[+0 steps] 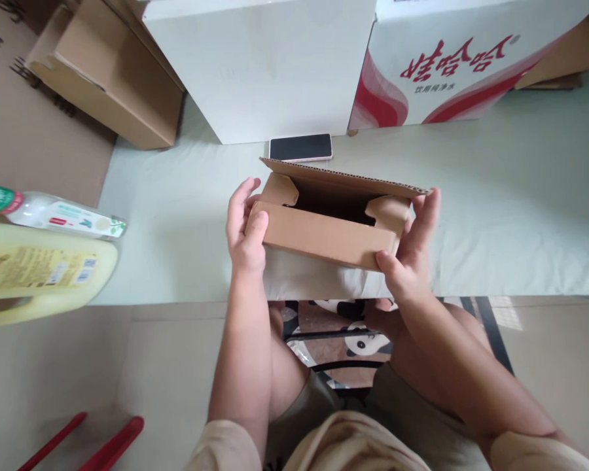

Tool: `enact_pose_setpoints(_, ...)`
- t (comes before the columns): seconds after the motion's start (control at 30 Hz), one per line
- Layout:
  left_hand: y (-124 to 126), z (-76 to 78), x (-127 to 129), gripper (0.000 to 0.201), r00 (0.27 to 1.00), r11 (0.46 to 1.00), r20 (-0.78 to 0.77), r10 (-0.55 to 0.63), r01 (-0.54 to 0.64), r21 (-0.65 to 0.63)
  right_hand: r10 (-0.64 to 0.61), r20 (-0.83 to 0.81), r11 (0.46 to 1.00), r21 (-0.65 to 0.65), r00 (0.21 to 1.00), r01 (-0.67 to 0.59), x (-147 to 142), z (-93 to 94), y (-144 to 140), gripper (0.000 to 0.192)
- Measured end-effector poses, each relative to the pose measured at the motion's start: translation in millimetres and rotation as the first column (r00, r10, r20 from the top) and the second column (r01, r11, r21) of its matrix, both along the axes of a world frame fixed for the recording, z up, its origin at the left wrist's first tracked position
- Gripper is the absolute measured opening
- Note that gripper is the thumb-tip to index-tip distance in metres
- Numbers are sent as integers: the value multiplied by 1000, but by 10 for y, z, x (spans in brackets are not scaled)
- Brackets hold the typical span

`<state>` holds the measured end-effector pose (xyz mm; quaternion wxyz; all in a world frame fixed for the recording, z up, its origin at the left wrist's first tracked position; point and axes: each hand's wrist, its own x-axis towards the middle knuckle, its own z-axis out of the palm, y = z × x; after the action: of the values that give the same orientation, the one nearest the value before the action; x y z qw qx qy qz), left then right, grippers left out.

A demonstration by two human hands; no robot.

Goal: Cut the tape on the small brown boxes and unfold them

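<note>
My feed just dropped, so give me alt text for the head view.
Two bare hands, left hand and right hand, grip the ends of a small open cardboard box at the edge of a pale table. A dark phone lies behind it, before a white box and a red-printed carton; bottles lie left.

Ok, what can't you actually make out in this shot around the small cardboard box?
Head view only:
- Inside of the small cardboard box: dark, walls and flaps shade it.
- Its underside: hidden by the box itself.
- Left hand and right hand palms: pressed against the box ends.
- Yellow jug: cut off by the left edge, label too small.
- Phone screen: black.
</note>
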<state>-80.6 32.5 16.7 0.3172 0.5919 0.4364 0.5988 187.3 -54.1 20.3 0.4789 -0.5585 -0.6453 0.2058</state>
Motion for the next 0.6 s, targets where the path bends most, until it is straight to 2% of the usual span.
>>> enact_pose_setpoints(0.17, -4, -10, 12, 68, 1000, 1000, 5, -9, 9, 14, 30, -52, 998, 55, 998, -28, -9, 13, 11, 91)
enact_pose_setpoints(0.33, 2, 18, 23, 68, 999, 999, -22, 24, -23, 28, -61, 7, 997, 45, 998, 60, -48, 55, 33, 75)
enact_pose_setpoints(0.47, 14, 60, 5, 55, 996, 997, -85, 17, -11, 75, -64, -21, 991, 119, 998, 66, -41, 44, 50, 53)
enact_pose_setpoints(0.6, 24, 52, 2, 46, 991, 993, -119, 54, -40, 111, -54, -31, 988, 146, 998, 58, -4, 0, 72, 47)
